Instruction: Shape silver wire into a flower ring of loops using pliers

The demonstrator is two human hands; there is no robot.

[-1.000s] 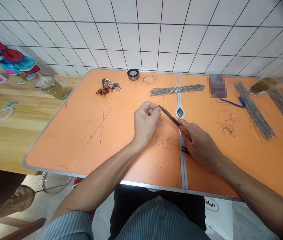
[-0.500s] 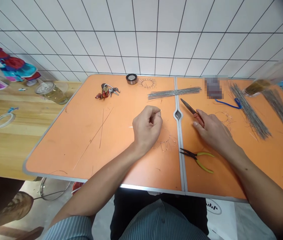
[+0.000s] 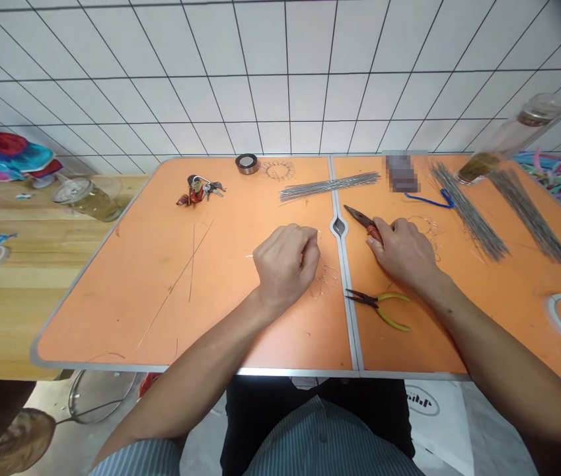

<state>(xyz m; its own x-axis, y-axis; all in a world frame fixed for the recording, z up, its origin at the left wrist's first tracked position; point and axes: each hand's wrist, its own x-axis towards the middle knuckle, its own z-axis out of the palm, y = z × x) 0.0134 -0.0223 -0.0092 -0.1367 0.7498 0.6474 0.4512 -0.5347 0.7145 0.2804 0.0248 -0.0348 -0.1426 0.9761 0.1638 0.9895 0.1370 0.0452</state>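
Note:
My left hand (image 3: 287, 268) is curled closed above the middle of the orange table (image 3: 260, 337); what it holds is mostly hidden, though a thin bright tip shows at its left and near the fingers. My right hand (image 3: 404, 248) is wrapped round the red handles of dark-jawed pliers (image 3: 359, 217), which point to the upper left. Below it lie yellow-handled pliers (image 3: 379, 303), jaws towards the table seam. A looped thin wire piece (image 3: 327, 279) rests just right of my left hand.
A wire bundle (image 3: 330, 186), black tape roll (image 3: 247, 163) and keys (image 3: 201, 190) lie along the back. More wire bundles (image 3: 471, 211), a blue strip (image 3: 431, 200) and a glass jar (image 3: 508, 142) are at right. Two crossed wires (image 3: 181, 277) lie left.
The view has shifted, so the table items sit further left. My right hand has closed further over the red handles, and my left hand has turned slightly, knuckles more upward.

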